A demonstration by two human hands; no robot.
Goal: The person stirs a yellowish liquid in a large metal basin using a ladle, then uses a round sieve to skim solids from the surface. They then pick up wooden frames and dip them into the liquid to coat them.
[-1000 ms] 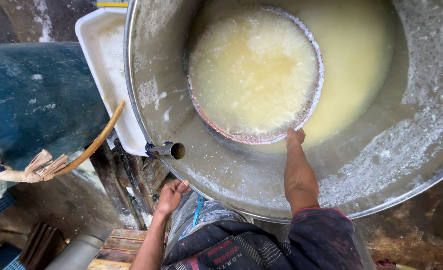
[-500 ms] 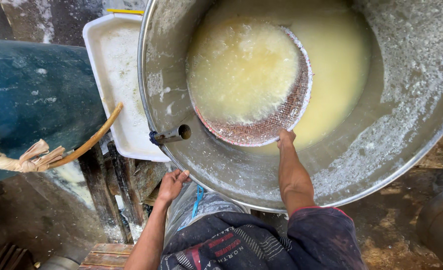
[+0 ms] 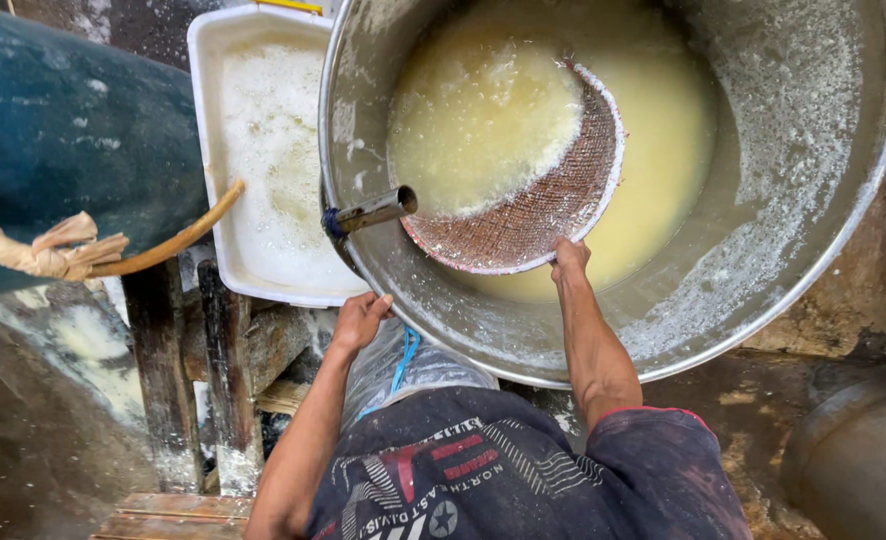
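My right hand [image 3: 569,259] grips the near rim of a round woven sieve [image 3: 543,205], tilted inside a large metal vat [image 3: 813,200]. Pale yellow pulp [image 3: 473,110] has slid to the far left side of the sieve, baring its brown mesh near my hand. Yellow liquid [image 3: 668,120] fills the vat bottom. My left hand [image 3: 360,318] rests on the outside of the vat wall, below a short metal spout [image 3: 373,211], fingers loosely bent and holding nothing.
A white rectangular tub [image 3: 263,170] with foamy white residue stands left of the vat. A blue barrel [image 3: 63,130] lies further left, with a curved wooden stick [image 3: 168,243] and cloth wrap. Wooden planks [image 3: 188,370] and wet ground lie below.
The sieve has been tipped up at my side and the pulp has slid to its far left, exposing mesh. My view has shifted, the vat now sitting further right.
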